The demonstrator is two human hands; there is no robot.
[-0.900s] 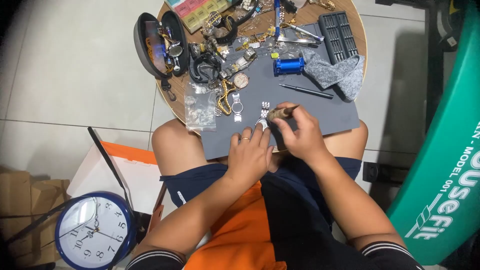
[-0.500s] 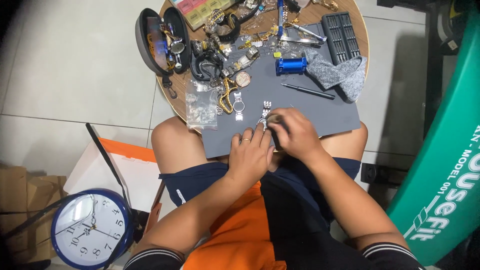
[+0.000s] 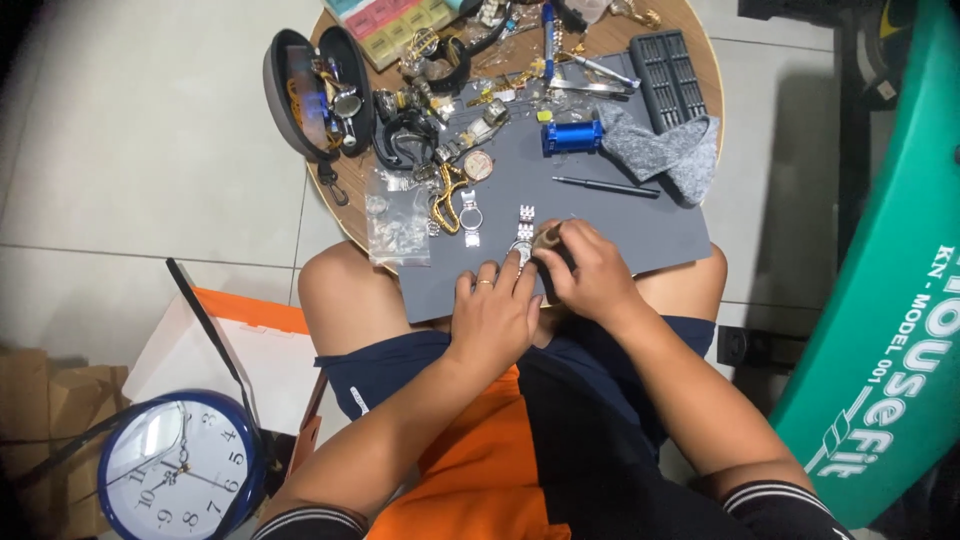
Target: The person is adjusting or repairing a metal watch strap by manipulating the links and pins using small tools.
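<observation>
My grey rectangular work mat [image 3: 600, 215] lies across my knees and the round wooden surface [image 3: 700, 75]; its near edge hangs over my lap at 6 o'clock, and its right half toward 3 o'clock is the only bare stretch; toward 11 and 12 o'clock the surface is crowded to its rim.

My left hand [image 3: 495, 315] rests flat at the mat's near edge, fingers [image 3: 487, 275] loosely spread, tips pressing the silver metal watch with link bracelet [image 3: 523, 240]; one ring shows on that hand; my right hand [image 3: 590, 275] is curled tight round a short brown-handled tool [image 3: 549, 236], its tip at the watch case; the watch sits at the mat's centre, just ahead of my knuckles.

I count one second silver watch [image 3: 470, 215] at 10 o'clock of the first; one clear plastic bag of small parts [image 3: 395, 225]; one blue metal cylinder block [image 3: 573, 136]; one thin black screwdriver [image 3: 605, 186]; one grey knitted cloth [image 3: 665, 150]; one open black oval case [image 3: 318, 92]; one blue-rimmed wall clock [image 3: 180, 465] on the floor at 8 o'clock.
</observation>
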